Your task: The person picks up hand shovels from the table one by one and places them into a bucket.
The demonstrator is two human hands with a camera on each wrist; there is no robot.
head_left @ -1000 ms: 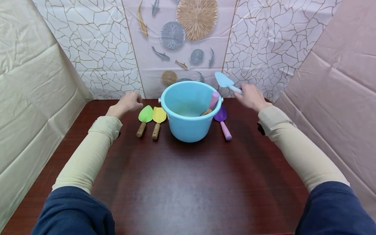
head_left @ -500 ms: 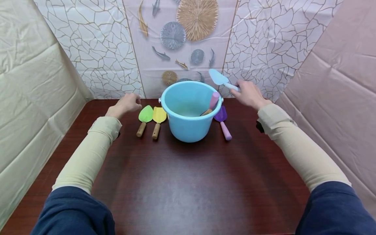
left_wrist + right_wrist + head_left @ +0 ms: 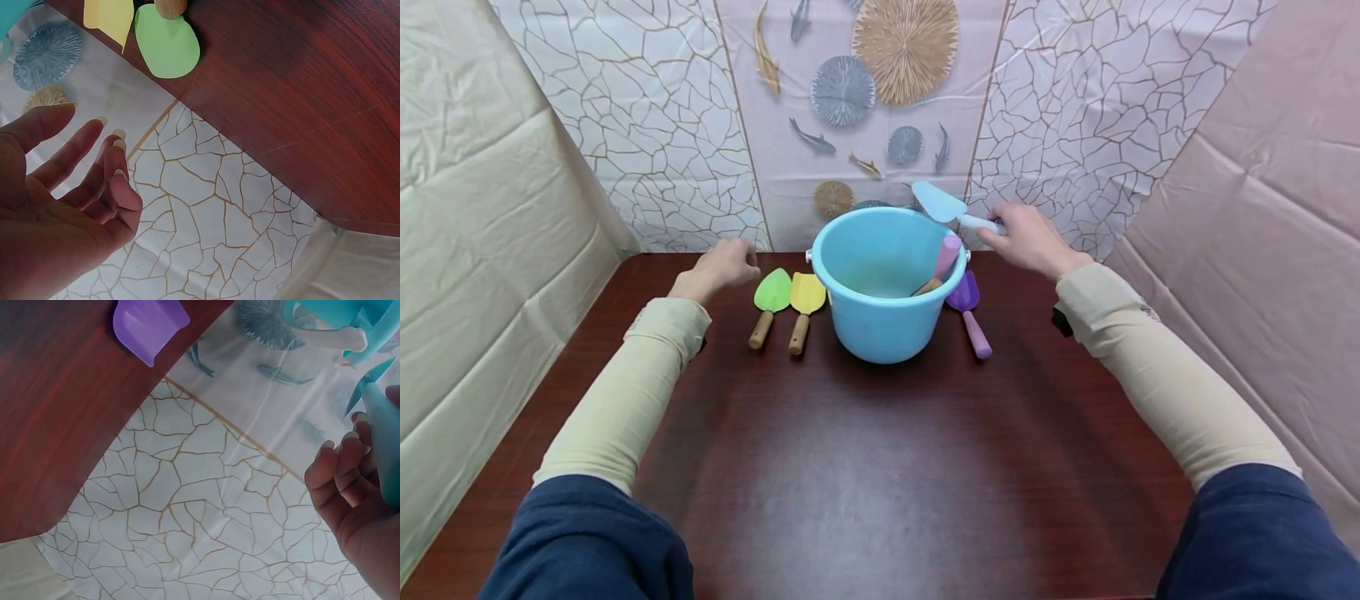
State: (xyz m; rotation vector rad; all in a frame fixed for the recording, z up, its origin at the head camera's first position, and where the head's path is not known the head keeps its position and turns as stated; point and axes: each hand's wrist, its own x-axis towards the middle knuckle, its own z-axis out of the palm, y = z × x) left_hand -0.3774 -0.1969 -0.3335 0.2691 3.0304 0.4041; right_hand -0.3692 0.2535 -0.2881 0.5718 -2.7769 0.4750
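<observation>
My right hand (image 3: 1028, 237) grips a light blue toy trowel (image 3: 940, 202) by its handle, the blade pointing left over the back right rim of a blue bucket (image 3: 883, 325). Inside the bucket a pink handle (image 3: 948, 257) and a brown wooden handle (image 3: 927, 287) lean on the right wall. To the left, my left hand (image 3: 721, 265) hangs loosely curled and holds nothing, as the left wrist view also shows. Nearest to it lies a green toy trowel (image 3: 772, 292), beside a yellow toy shovel (image 3: 807, 296). Both have wooden handles.
A purple toy shovel (image 3: 964, 292) with a pink handle lies right of the bucket on the dark red wooden table (image 3: 880, 467). Patterned cloth (image 3: 670, 125) hangs behind the table, with plain cloth on both sides.
The right hand has carried the light blue trowel leftward, from beside the bucket to over its back right rim. The left hand has barely moved.
</observation>
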